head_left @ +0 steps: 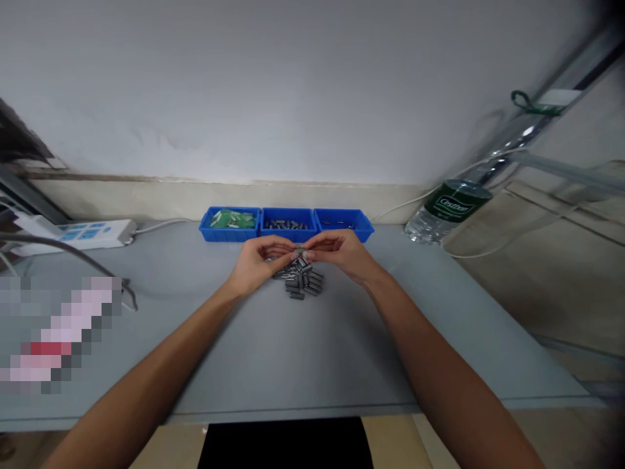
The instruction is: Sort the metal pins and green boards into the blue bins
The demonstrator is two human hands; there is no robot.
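Both hands meet over the middle of the table, just in front of the blue bins. A small greenish-grey piece (299, 251) is pinched between the fingertips of my left hand (261, 260) and my right hand (342, 253). Its exact shape is too small to tell. Right below the fingers lies a loose pile of short dark grey metal cylinders (305, 281), with some thin shiny pins (289, 276) at its left side.
Three joined blue bins stand behind my hands: the left bin (205, 232) holds green and whitish pieces, the middle bin (288, 237) grey cylinders, the right bin (367, 228) a few thin parts. A power strip (105, 233) lies left; a bottle (446, 212) stands right.
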